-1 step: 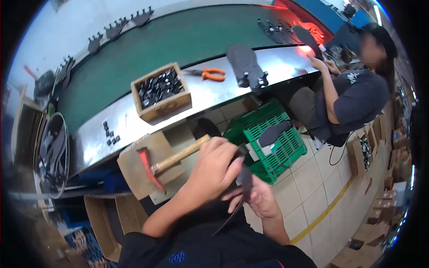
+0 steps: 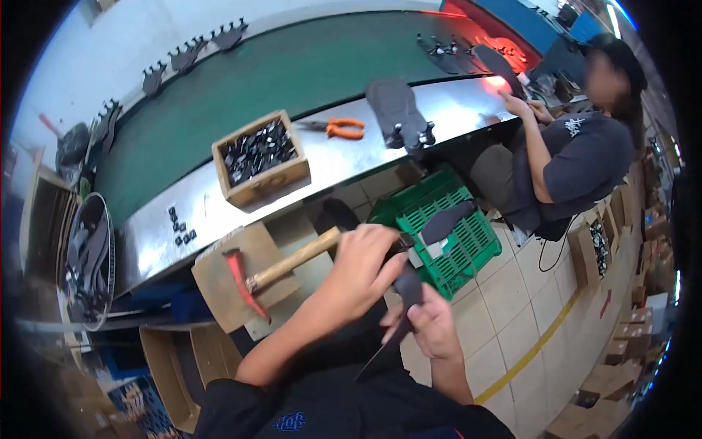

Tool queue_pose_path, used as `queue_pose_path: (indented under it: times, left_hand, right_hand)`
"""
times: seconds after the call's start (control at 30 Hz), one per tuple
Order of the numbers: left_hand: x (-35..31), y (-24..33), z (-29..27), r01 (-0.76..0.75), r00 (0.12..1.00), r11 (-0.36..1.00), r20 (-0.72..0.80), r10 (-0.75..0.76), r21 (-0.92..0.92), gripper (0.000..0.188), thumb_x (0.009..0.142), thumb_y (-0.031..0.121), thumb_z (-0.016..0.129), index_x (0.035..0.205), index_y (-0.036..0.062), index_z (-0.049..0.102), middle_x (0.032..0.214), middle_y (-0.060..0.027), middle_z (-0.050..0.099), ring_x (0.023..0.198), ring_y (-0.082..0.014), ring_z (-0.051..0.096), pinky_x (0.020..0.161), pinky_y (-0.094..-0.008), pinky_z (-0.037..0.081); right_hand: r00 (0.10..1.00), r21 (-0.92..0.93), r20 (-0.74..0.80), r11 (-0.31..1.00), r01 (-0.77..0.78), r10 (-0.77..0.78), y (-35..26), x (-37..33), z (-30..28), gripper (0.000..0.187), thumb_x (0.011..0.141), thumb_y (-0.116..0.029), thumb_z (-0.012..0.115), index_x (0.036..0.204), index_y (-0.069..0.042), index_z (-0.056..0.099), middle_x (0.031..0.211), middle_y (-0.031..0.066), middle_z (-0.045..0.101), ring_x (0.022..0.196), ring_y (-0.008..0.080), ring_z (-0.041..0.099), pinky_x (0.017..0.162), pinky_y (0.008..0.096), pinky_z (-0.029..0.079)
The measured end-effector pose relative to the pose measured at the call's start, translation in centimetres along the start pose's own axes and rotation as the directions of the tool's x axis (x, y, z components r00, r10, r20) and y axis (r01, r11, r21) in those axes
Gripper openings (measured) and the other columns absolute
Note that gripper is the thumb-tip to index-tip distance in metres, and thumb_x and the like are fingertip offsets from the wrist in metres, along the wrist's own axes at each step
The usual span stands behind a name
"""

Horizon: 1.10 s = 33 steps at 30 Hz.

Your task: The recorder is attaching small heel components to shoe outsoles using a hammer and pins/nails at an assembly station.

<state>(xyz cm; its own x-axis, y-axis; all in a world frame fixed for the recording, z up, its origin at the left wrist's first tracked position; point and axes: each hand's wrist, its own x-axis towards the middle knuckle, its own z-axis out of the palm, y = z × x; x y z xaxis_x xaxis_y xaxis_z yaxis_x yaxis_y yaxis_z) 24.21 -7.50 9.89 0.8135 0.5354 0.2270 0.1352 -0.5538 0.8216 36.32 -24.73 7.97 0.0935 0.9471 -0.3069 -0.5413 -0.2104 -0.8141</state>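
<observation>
Partly, left hand (image 2: 363,267) hides dark piece (image 2: 408,287).

Hammer (image 2: 296,261) on board (image 2: 214,284) — left of left hand (image 2: 363,265), box (image 2: 274,181) beyond

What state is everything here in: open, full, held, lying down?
Dark, flat, sole-shaped piece: held in both hands, bent.
Left hand: closed on its upper part.
Right hand: closed on it lower down.
Red-headed hammer with wooden handle: lying down.
Rectangular wooden box: open, well filled with small black pieces.
Orange-handled metal pliers: lying down.
Brown cardboard box: open.
</observation>
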Motion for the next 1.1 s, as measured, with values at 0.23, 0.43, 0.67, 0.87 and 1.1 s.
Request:
queue_pose_path:
  times: [0.23,0.43,0.67,0.87,1.1]
  left_hand:
    - [2.1,-0.3,5.7,-0.062,0.988,0.996,0.148,0.053,0.061,0.071,0.099,0.038,0.061,0.148,-0.0055,0.035,0.157,-0.0267,0.032,0.146,-0.0431,0.031,0.117,-0.0505,0.029]
    - [-2.7,-1.5,3.0,0.18,0.952,0.984,0.248,-0.177,0.01,0.066,0.1,0.033,0.061,0.149,-0.0034,0.035,0.157,-0.0257,0.031,0.145,-0.0406,0.035,0.118,-0.0443,0.031]
    - [-3.9,0.7,-0.3,0.241,0.959,0.969,0.168,-0.229,-0.055,0.054,0.101,0.029,0.061,0.145,0.0028,0.045,0.157,-0.0205,0.036,0.146,-0.0358,0.036,0.118,-0.0409,0.032]
    - [-6.1,2.2,-4.1,0.064,0.998,0.991,-0.02,-0.063,0.114,0.047,0.1,0.023,0.062,0.142,0.0038,0.05,0.157,-0.0196,0.036,0.146,-0.0391,0.035,0.117,-0.043,0.033]
    - [-7.6,6.8,-8.2,0.087,0.817,0.934,-0.562,0.132,0.346,0.07,0.088,0.015,0.074,0.148,0.0002,0.041,0.156,-0.0206,0.036,0.142,-0.0384,0.04,0.112,-0.0477,0.039]
  right_hand:
    - [0.696,-0.458,-0.568,0.871,0.176,-0.439,4.1,7.9,-22.4,0.039,0.102,-0.025,0.061,0.129,0.001,0.054,0.103,0.01,0.068,0.093,0.0194,0.065,0.083,0.0343,0.052]
    - [0.438,-0.9,-0.391,0.435,0.0,-0.809,-0.3,18.1,-26.5,0.05,0.097,-0.031,0.066,0.129,0.006,0.055,0.103,0.0204,0.065,0.094,0.0342,0.064,0.083,0.0419,0.052]
    - [0.574,-0.998,-0.059,0.065,-0.01,-0.817,-11.6,32.1,-20.1,0.028,0.091,-0.02,0.068,0.109,0.001,0.063,0.106,0.0203,0.058,0.095,0.0413,0.061,0.082,0.0479,0.052]
    - [0.027,-0.904,0.393,-0.391,-0.17,-0.919,-19.1,28.5,-16.9,0.033,0.082,0.007,0.061,0.112,-0.006,0.067,0.113,0.0106,0.057,0.103,0.0323,0.055,0.09,0.0429,0.047]
    - [0.047,-0.313,0.942,-0.823,0.473,-0.331,-18.5,12.5,11.0,0.043,0.069,-0.004,0.072,0.112,-0.006,0.069,0.115,0.0057,0.062,0.097,0.0263,0.054,0.082,0.0415,0.047]
